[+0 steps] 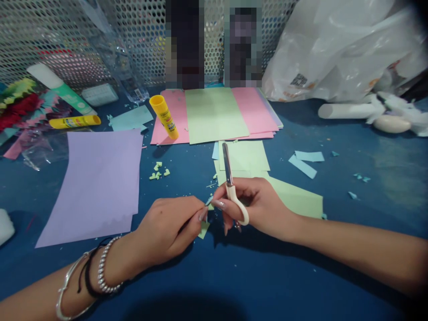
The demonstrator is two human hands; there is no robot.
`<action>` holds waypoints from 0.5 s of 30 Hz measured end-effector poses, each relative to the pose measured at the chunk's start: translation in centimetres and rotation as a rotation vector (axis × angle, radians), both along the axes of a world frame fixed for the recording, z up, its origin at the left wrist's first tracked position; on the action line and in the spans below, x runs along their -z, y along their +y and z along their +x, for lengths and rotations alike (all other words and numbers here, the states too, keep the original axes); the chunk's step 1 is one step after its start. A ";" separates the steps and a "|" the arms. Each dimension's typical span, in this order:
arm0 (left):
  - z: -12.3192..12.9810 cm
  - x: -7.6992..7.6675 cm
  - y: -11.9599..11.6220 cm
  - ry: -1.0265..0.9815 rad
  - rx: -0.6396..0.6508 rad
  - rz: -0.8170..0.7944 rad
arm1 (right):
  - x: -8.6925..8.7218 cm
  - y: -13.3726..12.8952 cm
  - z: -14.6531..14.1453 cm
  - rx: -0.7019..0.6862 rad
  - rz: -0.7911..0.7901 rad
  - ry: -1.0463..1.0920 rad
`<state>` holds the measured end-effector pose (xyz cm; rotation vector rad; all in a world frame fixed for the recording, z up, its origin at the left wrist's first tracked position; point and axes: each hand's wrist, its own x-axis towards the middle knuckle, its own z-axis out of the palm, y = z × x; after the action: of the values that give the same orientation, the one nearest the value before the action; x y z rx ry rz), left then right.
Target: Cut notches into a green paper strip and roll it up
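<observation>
My left hand [174,225] is closed in a pinch on a small light blue paper piece [209,200], mostly covered by the fingertips. Scissors [239,205] with white handles rest in my right hand [267,207], which is closed around them. Their blades point up and away from me, and the thumb and fingers of that hand come close to the pinched piece. Under and beside the hands lie pale green paper sheets [294,196]. Several small folded green paper pieces [158,171] sit in a loose cluster beyond my left hand.
Purple sheets [103,178] lie at the left. An upright yellow glue stick [164,117] stands before stacked pink paper [256,111]; another yellow glue stick [75,121] lies behind. Blue paper strips [302,164] are on the right. A plastic bag [334,53] leans against the perforated metal panel [147,44].
</observation>
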<state>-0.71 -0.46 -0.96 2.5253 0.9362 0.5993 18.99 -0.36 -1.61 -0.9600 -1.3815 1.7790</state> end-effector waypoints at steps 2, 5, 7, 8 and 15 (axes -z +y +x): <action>0.0 -0.1 -0.1 -0.025 -0.030 0.038 | -0.1 0.1 0.0 -0.004 0.005 0.004; -0.1 -0.3 -0.2 -0.080 -0.152 0.073 | -0.3 0.1 0.0 -0.056 0.034 -0.070; -0.2 -0.3 -0.3 -0.111 -0.267 0.053 | -0.4 0.0 0.0 -0.145 0.115 -0.210; -0.2 -0.3 -0.3 -0.125 -0.319 0.034 | -0.5 -0.1 0.0 -0.190 0.177 -0.293; -0.2 -0.4 -0.6 -0.119 -0.379 0.016 | -0.6 -0.4 -0.3 -0.287 0.508 -0.540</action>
<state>-0.87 -1.02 -0.58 2.3072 1.3802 0.8592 18.67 -0.80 -1.04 -1.0276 -2.2714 1.2774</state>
